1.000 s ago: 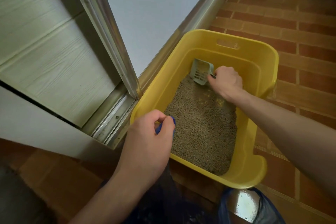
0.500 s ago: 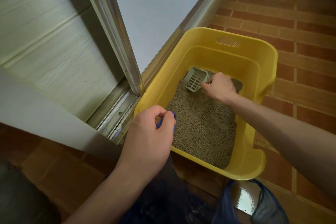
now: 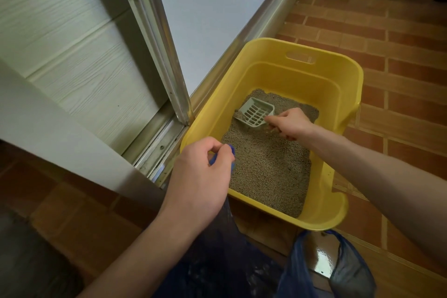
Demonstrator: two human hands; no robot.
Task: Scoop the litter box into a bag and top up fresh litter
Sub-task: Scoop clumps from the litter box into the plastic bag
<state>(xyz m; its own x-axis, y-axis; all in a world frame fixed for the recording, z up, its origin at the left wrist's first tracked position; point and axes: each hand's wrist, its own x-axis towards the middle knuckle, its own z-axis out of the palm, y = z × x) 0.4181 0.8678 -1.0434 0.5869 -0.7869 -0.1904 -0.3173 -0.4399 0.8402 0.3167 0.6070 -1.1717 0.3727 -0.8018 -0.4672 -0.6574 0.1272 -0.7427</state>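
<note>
Right hand [image 3: 289,123] curled round handle of pale slotted scoop [image 3: 256,112], scoop blade resting in litter [image 3: 268,167] just beyond knuckles. Yellow litter box [image 3: 324,68] lies under right hand, on brick-pattern floor [image 3: 399,38]. Left hand [image 3: 200,176] pinches blue bag [image 3: 302,271] edge at box's near left rim; bag hangs below left wrist.

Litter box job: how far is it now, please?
Done: nothing clearly. In hand: the right hand grips the scoop, its slotted head down in the litter of the yellow box; the left hand pinches the blue bag. Left: lifting, bagging, fresh litter.
</note>
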